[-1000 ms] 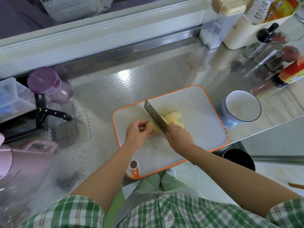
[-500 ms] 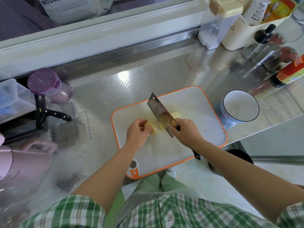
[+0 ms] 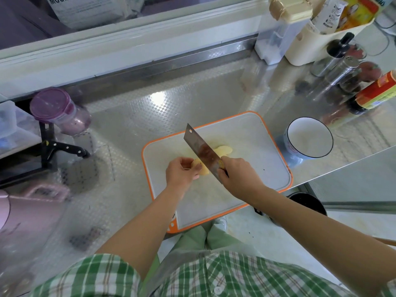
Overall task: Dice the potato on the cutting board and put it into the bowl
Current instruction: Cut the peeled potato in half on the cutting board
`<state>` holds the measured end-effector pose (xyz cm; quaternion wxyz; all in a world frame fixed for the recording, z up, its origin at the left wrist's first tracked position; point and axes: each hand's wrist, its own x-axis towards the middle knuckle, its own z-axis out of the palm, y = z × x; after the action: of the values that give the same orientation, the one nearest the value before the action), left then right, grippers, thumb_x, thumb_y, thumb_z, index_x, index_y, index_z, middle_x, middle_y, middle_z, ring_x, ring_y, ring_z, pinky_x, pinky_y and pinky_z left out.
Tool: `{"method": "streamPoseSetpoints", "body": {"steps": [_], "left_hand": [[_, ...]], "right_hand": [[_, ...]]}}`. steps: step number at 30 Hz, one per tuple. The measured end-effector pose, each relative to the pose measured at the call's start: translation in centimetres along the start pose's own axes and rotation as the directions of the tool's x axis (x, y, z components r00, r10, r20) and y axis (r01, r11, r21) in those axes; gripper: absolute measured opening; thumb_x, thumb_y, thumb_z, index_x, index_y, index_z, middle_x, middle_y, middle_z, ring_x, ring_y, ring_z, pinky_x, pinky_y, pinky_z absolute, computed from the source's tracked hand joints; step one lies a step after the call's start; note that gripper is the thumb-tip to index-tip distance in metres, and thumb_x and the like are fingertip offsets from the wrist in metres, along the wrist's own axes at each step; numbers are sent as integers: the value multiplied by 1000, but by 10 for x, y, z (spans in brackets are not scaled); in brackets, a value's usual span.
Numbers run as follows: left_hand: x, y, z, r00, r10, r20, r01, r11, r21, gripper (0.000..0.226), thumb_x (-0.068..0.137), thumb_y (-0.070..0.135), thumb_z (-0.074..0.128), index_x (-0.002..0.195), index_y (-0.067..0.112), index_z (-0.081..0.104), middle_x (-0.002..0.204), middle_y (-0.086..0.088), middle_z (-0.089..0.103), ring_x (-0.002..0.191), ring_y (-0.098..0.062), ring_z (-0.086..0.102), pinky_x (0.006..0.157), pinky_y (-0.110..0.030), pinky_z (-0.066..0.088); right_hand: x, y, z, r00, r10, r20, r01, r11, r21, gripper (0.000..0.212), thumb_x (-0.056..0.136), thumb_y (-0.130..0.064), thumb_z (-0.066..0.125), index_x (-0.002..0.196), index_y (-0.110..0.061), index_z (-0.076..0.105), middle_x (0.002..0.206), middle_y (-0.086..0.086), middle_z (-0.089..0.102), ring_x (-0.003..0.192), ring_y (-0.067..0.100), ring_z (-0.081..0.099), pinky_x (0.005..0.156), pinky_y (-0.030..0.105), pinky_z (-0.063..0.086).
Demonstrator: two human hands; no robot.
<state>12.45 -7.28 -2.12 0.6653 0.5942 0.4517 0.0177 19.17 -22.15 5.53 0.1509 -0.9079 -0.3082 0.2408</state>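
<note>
Mid-slicing; white dark-rimmed bowl [image 3: 308, 140] holds nothing.
Left hand [image 3: 182, 172] pinches pale potato chunk [image 3: 202, 170] on orange-edged cutting board [image 3: 257, 146], right hand [image 3: 237, 176] grips steel cleaver [image 3: 202, 151]; slices [image 3: 224, 150] beside it, dicing undone.

The potato piece [image 3: 201, 168] is lying on the cutting board [image 3: 257, 174], touching the left hand's [image 3: 180, 172] fingers [image 3: 186, 161] on their right side. The cleaver [image 3: 201, 151] is standing just right of that piece, its handle sitting inside the right hand's [image 3: 240, 174] fingers [image 3: 224, 177] and its blade reaching away beyond them. The cut slices [image 3: 225, 150] are lying just beyond the right fingers, behind the blade. The bowl [image 3: 308, 138] is sitting on the counter [image 3: 150, 116], off the board, well right of the right fingers
</note>
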Motion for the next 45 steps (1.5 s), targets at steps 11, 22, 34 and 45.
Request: {"method": "streamPoseSetpoints", "body": {"steps": [11, 22, 34, 45], "left_hand": [[-2, -1, 1, 995, 97, -36, -86, 968, 235, 22, 72, 17, 84, 84, 18, 65, 83, -4, 70, 77, -24, 71, 77, -44, 59], [4, -4, 1, 990, 140, -30, -123, 939, 322, 19, 73, 23, 79, 84, 19, 64, 83, -5, 71, 80, -27, 70, 78, -46, 58], [7, -5, -2, 994, 108, -30, -97, 963, 250, 21, 76, 13, 79, 76, 25, 62, 84, -8, 70, 81, -28, 70, 77, -48, 58], [0, -3, -15, 995, 67, 74, -74, 992, 99, 18, 83, 2, 71, 99, 4, 63, 90, -14, 64, 89, -32, 68, 79, -43, 59]], "right_hand": [[11, -17, 9, 995, 84, 62, -80, 995, -54, 16, 100, -21, 40, 87, -13, 39, 79, 6, 45, 74, 28, 48, 62, 34, 33], [15, -22, 21, 989, 135, 64, -129, 988, -88, 6, 98, -14, 40, 95, -11, 45, 87, 9, 56, 72, 26, 47, 63, 35, 36], [23, -17, 40, 985, 159, 70, -153, 985, -81, 7, 97, -10, 41, 98, -9, 48, 95, 11, 60, 73, 26, 50, 61, 35, 37], [26, 5, 52, 990, 132, 53, -133, 991, 13, 22, 101, -28, 42, 110, -9, 49, 101, 12, 61, 89, 31, 60, 68, 36, 42]]}}
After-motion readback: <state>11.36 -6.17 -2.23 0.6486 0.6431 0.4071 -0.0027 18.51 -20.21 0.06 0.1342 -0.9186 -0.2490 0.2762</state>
